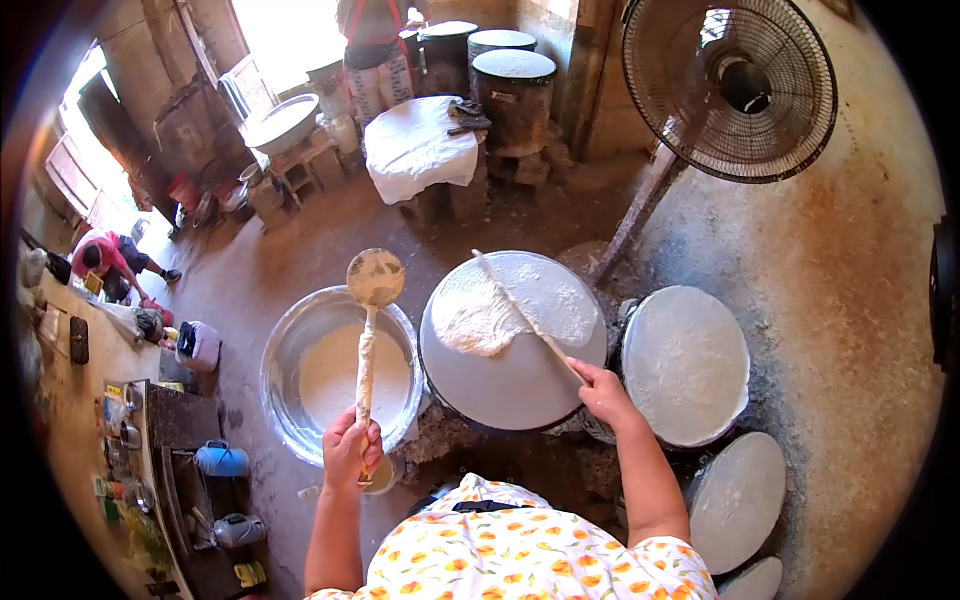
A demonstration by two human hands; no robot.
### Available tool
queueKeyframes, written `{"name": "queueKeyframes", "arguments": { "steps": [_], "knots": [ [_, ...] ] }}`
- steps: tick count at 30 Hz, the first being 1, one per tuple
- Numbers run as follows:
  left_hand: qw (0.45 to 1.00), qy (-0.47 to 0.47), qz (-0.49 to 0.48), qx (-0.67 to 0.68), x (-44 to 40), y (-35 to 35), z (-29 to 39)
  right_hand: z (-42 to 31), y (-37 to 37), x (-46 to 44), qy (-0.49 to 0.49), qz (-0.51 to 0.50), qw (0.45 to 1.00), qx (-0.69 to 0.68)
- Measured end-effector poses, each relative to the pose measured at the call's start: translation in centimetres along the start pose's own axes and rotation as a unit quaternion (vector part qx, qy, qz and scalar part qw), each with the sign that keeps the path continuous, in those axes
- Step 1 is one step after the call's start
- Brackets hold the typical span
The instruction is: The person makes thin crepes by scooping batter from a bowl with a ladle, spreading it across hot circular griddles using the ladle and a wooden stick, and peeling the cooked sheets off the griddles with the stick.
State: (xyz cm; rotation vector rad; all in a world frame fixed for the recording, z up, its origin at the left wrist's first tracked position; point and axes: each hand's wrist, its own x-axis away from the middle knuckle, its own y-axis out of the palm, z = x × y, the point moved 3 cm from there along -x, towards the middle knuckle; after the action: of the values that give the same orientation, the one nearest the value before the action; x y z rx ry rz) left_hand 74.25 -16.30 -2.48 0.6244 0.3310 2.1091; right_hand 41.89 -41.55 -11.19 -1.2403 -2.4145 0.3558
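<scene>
Orange-printed cloth (540, 550) on the person's torso lies nearest. At left, a wide metal basin (275, 365) holds pale liquid (335, 380); the left hand (352, 447) is wrapped round the handle of a ladle (368, 340), its round head raised over the far rim. Tipping it outward could drip onto the floor. Next, a pale layer (470, 312) covers the far part of a round plate (490, 395). The right hand (605, 393) closes round a thin stick (528, 318) crossing that layer; uneven pressure could tear or bunch it. Farther right, a careless elbow might brush the neighbouring plate (687, 365).
</scene>
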Motion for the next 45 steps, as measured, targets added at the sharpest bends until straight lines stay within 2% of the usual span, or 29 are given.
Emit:
{"name": "queueKeyframes", "arguments": {
  "steps": [2,3,5,7,9,10,11,13,14,15,17,19,21,22,23,25,26,27,29,30,31,33,35,36,37,39,40,43,45],
  "knots": [
    [1.0,-0.002,0.007,0.004,0.3,0.0,0.0,-1.4,0.7,0.0,0.039,-0.073,0.996,-0.008],
    [1.0,0.0,0.015,0.004,0.7,-0.3,0.1,-2.7,0.0,1.2,0.038,-0.075,0.996,-0.01],
    [1.0,0.004,0.025,0.006,1.4,-0.9,0.3,-3.5,-1.6,3.5,0.118,-0.193,0.973,0.048],
    [1.0,0.02,0.021,0.006,2.2,-1.6,0.4,-0.4,-2.3,3.6,0.088,-0.184,0.979,0.016],
    [0.999,0.03,0.019,0.007,2.6,-1.5,0.3,-1.0,-3.1,3.4,0.106,-0.111,0.988,0.019],
    [0.999,0.028,0.023,0.004,2.6,-1.3,0.3,-0.1,-1.8,1.7,-0.03,-0.041,0.999,0.003],
    [0.999,0.027,0.026,0.002,2.6,-1.1,0.2,1.5,-1.4,0.9,-0.031,-0.042,0.999,0.002],
    [0.999,0.021,0.029,0.016,2.6,-0.7,-0.1,-0.9,0.3,-0.9,-0.049,-0.053,0.997,0.014],
    [0.999,0.014,0.033,0.03,2.7,-0.6,-0.1,-1.1,1.0,-0.6,0.03,-0.115,0.993,-0.027],
    [0.999,0.015,0.035,0.029,3.0,-0.7,-0.1,-2.3,0.1,0.5,0.029,-0.117,0.992,-0.029],
    [0.998,0.022,0.048,0.035,3.9,-1.3,-0.2,-4.0,-2.4,3.4,0.073,-0.203,0.974,0.069],
    [0.998,0.024,0.055,0.035,4.7,-2.1,-0.5,-0.1,-4.0,4.9,0.085,-0.216,0.971,0.053],
    [0.997,0.027,0.062,0.032,5.3,-2.3,-0.7,0.2,-4.8,5.6,0.093,-0.154,0.983,-0.034],
    [0.997,0.02,0.065,0.039,5.4,-2.2,-0.8,0.1,-4.7,5.2,0.091,-0.108,0.989,0.046],
    [0.997,0.013,0.068,0.045,5.5,-2.1,-1.0,2.4,-3.2,3.8,-0.025,-0.035,0.999,-0.013],
    [0.997,0.006,0.062,0.043,5.3,-2.0,-1.4,1.0,-1.2,2.5,0.015,-0.014,1.0,0.002],
    [0.997,-0.003,0.059,0.041,5.3,-2.0,-1.4,2.8,0.3,1.8,-0.05,-0.016,0.997,-0.059],
    [0.998,-0.008,0.057,0.036,5.4,-2.3,-1.0,2.1,0.2,2.9,-0.045,-0.012,0.997,-0.063],
    [0.982,-0.061,-0.005,0.178,5.4,-2.6,0.3,-0.9,-0.8,6.4,0.052,-0.153,0.986,0.045],
    [0.951,-0.064,-0.052,0.298,6.1,-2.9,1.3,-1.4,-1.8,8.4,0.08,-0.169,0.981,0.059],
    [0.95,-0.071,-0.058,0.298,6.5,-3.3,1.8,-0.7,-2.6,10.4,0.091,-0.159,0.982,0.044],
    [0.94,0.016,-0.102,0.325,6.8,-4.2,3.1,1.7,-3.3,14.2,0.146,-0.114,0.983,0.013],
    [0.948,0.022,-0.127,0.29,5.9,-5.2,3.8,3.3,-0.9,16.4,0.101,-0.025,0.987,-0.122],
    [0.962,0.018,-0.123,0.244,5.4,-6.0,3.9,3.2,1.1,16.8,0.078,0.0,0.993,-0.085],
    [0.973,0.014,-0.121,0.197,4.7,-6.8,4.1,2.3,3.8,16.8,0.01,0.035,0.998,-0.06],
    [0.977,-0.011,-0.125,0.174,3.5,-7.8,4.2,-1.1,9.7,16.0,-0.015,0.065,0.998,0.013],
    [0.979,-0.026,-0.126,0.159,2.9,-8.1,4.1,-1.5,12.8,15.3,-0.124,0.132,0.982,0.055],
    [0.983,-0.041,-0.128,0.126,2.4,-10.3,4.2,-2.2,17.9,15.5,-0.089,0.192,0.93,0.302],
    [0.992,-0.021,-0.108,0.061,2.3,-12.1,4.8,0.1,18.0,17.9,-0.009,0.208,0.88,0.426]
  ]
}}
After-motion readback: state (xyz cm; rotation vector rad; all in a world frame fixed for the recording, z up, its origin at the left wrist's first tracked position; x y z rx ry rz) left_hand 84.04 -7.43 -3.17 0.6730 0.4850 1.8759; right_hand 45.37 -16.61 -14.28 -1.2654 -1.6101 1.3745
